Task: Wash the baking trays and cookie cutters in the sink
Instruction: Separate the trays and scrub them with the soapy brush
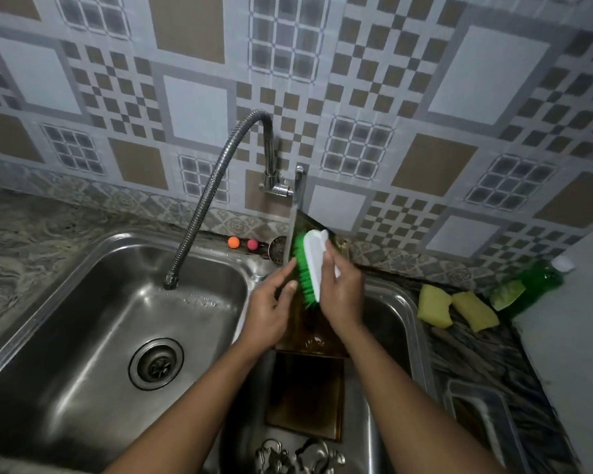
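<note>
A metal baking tray (pixel 310 331) stands tilted on edge in the right sink basin (pixel 396 323), its top leaning toward the wall. My left hand (pixel 271 309) grips the tray's left edge. My right hand (pixel 343 292) holds a white scrub brush with green bristles (pixel 308 268), bristles pressed against the tray's upper face. A second tray (pixel 305 398) lies flat on the basin floor below. Several metal cookie cutters (pixel 298 456) lie at the basin's near end.
The left basin (pixel 83 336) holds only its drain, with the flexible tap hose (pixel 202 200) hanging over it. Two yellow sponges (pixel 456 311) and a green soap bottle (pixel 531 285) sit on the right counter. A clear container (pixel 480 422) stands near right.
</note>
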The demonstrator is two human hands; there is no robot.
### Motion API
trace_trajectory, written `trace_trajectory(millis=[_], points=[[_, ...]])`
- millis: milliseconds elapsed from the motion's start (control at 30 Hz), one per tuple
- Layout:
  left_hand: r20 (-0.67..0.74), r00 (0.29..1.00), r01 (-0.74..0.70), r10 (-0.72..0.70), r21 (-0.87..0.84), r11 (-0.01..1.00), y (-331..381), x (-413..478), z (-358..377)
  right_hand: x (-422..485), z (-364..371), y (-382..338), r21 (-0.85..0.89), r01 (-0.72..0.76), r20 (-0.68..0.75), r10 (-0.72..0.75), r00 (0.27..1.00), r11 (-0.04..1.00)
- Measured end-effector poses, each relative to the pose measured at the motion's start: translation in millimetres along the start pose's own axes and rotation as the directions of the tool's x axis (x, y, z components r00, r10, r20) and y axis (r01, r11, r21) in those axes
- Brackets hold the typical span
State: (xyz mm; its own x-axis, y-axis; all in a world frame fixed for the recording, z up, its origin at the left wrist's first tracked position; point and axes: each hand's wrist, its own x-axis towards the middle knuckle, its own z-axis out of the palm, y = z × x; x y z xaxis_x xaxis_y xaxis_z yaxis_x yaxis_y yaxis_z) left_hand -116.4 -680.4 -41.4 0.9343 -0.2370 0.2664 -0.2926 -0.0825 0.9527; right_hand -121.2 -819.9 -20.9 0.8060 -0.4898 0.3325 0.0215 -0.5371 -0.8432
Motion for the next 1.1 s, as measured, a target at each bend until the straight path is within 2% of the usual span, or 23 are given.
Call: trace_trajectory(millis=[67,100,267,333,400,500,567,633,733,800,867,1000,1100], points=[[-0.065,0.998,0.014,-0.015,-0.003,1.000,-4,5,-11,-21,-3,9,-0.014,0.086,0.078,-0.084,0.993,0.996],[-0.074,0.997,0.022,-0.021,0.004,1.000,-6,5,-15,-27,-8,18,-0.032,0.079,0.075,-0.076,0.994,0.996],[0.031,0.999,-0.020,0.019,0.030,0.999,-2,-10,-10,3,-23,32,-0.023,-0.166,-0.113,0.162,0.980,0.986],[0.061,0.998,-0.026,0.025,0.027,0.999,4,-13,-2,21,-19,18,0.006,-0.189,-0.151,0.188,0.971,0.982],[0.049,0.999,-0.009,0.009,0.006,1.000,9,-8,2,23,-11,0,-0.002,-0.105,-0.133,0.104,0.986,0.994],[-0.050,0.998,0.022,-0.024,-0.038,0.999,4,7,-4,-7,-1,-6,-0.025,0.091,0.041,-0.090,0.995,0.995],[-0.123,0.990,0.059,-0.067,-0.064,0.996,-2,10,-11,-29,-5,5,-0.045,0.159,0.110,-0.153,0.982,0.986],[-0.135,0.988,0.065,-0.071,-0.044,0.997,-3,3,-14,-35,-16,19,-0.049,0.149,0.095,-0.144,0.985,0.988],[-0.040,0.999,0.010,-0.011,-0.005,1.000,-1,-9,-7,-18,-23,26,-0.078,0.006,0.020,-0.004,1.000,0.997],[0.009,1.000,-0.022,0.021,0.023,0.999,0,-10,3,-6,-19,19,-0.068,-0.034,-0.026,0.033,0.999,0.997],[0.005,1.000,-0.016,0.016,0.025,1.000,2,-4,9,-7,-11,7,-0.043,0.039,-0.022,-0.040,0.999,0.998],[-0.062,0.997,0.033,-0.034,-0.021,0.999,-6,7,4,-39,-12,15,-0.020,0.164,0.082,-0.162,0.983,0.986],[-0.051,0.998,0.037,-0.038,-0.021,0.999,-9,0,1,-43,-34,35,-0.043,0.125,0.086,-0.121,0.989,0.991]])
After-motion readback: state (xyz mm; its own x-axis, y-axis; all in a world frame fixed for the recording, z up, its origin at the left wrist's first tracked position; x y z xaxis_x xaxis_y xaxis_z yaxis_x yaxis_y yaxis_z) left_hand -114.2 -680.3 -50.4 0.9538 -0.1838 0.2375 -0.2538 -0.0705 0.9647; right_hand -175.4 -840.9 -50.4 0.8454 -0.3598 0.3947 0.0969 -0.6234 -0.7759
